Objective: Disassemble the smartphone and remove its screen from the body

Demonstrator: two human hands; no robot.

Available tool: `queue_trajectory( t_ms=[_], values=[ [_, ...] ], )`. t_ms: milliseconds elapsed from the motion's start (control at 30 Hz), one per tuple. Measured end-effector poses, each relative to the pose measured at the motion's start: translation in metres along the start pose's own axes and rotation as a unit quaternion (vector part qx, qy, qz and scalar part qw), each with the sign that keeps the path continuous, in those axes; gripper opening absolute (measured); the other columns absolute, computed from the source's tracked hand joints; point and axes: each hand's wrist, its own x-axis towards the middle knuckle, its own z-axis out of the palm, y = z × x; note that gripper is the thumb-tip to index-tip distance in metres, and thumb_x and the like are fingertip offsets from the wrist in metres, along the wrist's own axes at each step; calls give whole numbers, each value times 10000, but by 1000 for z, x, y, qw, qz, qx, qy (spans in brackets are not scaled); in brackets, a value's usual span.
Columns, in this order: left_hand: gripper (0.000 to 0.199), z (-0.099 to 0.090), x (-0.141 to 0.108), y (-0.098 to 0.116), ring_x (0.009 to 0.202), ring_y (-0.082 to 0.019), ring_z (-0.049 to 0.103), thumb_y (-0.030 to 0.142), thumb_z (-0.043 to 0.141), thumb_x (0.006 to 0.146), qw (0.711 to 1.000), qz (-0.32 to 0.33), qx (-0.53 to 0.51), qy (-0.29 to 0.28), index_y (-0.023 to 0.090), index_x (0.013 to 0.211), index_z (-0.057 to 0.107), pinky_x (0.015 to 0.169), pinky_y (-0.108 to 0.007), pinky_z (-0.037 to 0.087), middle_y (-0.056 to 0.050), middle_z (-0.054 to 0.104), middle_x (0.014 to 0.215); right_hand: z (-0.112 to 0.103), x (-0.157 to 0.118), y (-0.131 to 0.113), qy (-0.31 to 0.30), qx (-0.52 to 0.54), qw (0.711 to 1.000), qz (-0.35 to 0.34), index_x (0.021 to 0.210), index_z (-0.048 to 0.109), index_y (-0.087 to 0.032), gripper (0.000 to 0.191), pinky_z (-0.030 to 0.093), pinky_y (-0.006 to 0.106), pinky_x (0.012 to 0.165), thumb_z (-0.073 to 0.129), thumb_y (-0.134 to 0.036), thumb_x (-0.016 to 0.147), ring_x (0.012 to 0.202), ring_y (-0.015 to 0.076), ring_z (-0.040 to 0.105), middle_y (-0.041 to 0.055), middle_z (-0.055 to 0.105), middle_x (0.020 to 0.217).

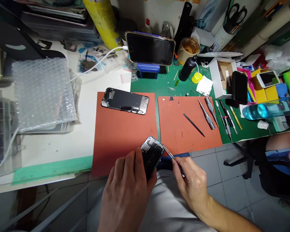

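My left hand point(129, 180) is wrapped round a phone screen assembly point(152, 154), tilted near the table's front edge with its dark inner side up. My fingers cover its left edge and lower part. In my right hand point(192, 177) a pair of metal tweezers point(168, 151) is pinched, tips at the assembly's upper right corner. Whether the tips grip a small part there is too small to tell. Farther back, a second phone screen point(125, 101) lies inner side up on the left orange mat point(118, 135).
A black spudger point(193, 125) and screwdrivers point(209, 112) lie on the right orange mat point(171, 129). Behind stands a phone point(150, 49) on a blue stand point(148, 69), with a white cable. Bubble wrap point(43, 93) is at left, a blue bottle point(270, 109) at right.
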Motion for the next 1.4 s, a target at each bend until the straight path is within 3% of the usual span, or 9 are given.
queue_trajectory(
  t_ms=[333,567,767,1400],
  values=[
    [407,-2,1,0,966,-370,621,251,577,1013,1000,6,-9,13,-41,1295,610,800,-491,580,-218,681,1064,-1,3,4,-16,-62,997,-39,1081,702,-171,150,504,294,630,579,-86,1075,644,153,623,35,687,811],
    [412,0,0,-1,983,-371,629,262,581,1010,1000,5,-10,8,-21,1310,595,806,-484,580,-216,684,1094,-16,6,-8,-73,105,990,-53,1152,686,-166,194,530,283,638,586,-36,1047,709,153,636,49,699,885],
    [405,0,-1,0,966,-361,626,258,551,1028,1000,8,-4,18,-22,1318,583,814,-480,577,-213,685,1076,-8,2,-1,-31,28,999,-24,1151,701,-169,170,552,290,663,593,-72,1063,714,149,656,46,704,885],
    [454,0,0,1,947,-361,629,258,561,1036,999,13,6,35,-79,1338,593,806,-471,560,-237,693,1083,2,6,5,-22,-14,999,-22,1165,693,-174,179,536,294,660,577,-76,1070,712,157,654,51,700,891]
  ],
)
